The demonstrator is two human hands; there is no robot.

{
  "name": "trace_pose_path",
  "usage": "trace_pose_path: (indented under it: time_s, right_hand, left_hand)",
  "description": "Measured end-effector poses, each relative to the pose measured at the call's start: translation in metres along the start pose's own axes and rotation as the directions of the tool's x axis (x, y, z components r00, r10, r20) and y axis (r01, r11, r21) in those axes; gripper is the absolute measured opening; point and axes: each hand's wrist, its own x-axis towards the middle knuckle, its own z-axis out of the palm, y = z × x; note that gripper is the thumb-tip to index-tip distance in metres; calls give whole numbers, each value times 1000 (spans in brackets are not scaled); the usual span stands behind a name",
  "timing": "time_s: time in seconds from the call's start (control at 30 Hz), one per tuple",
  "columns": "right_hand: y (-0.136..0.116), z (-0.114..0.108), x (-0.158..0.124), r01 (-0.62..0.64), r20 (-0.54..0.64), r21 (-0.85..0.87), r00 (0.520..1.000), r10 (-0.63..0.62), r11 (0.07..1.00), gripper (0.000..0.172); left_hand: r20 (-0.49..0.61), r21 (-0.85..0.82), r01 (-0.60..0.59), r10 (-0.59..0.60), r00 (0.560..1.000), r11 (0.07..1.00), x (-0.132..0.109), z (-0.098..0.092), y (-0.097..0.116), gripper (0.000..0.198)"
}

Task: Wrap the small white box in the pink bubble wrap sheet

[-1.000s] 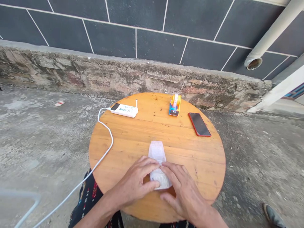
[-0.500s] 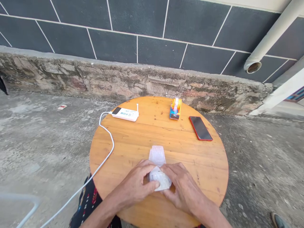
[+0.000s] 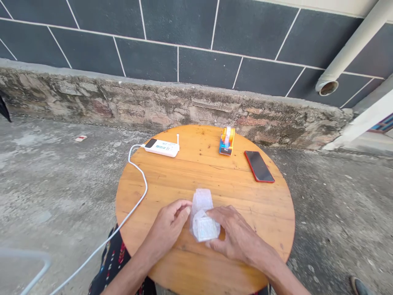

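Observation:
A small white packet in clear wrapping lies near the front of the round wooden table. A loose flap of the wrapping stands up behind it. My right hand rests against the packet's right side, fingers curled round it. My left hand is just to the left, thumb and fingertips pinched on the wrapping's left edge.
A white power bank with a white cable lies at the back left of the table. An orange and blue tape dispenser and a red-cased phone sit at the back right. A stone ledge and dark tiled wall stand behind.
The packet has been turned up so its printed face shows. My left hand has slid off its top to the left edge. The camera view rose slightly.

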Motion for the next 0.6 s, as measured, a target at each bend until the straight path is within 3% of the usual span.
trace_pose_path:
  time_s: [0.17, 0.4, 0.6]
  right_hand:
    - [0, 3, -1, -14, -8, 22, 1000, 14, 1000, 38]
    - [-1, 0, 0, -14, 7, 29, 1000, 14, 999, 40]
    - [-1, -9, 7, -35, 89, 46, 996, 31, 998, 29]
  left_hand:
    - [22, 281, 51, -60, 998, 958, 23, 2, -3, 30]
    - [-13, 400, 76, -77, 997, 913, 42, 8, 8, 28]
    - [-21, 403, 98, -98, 995, 910, 46, 9, 4, 19]
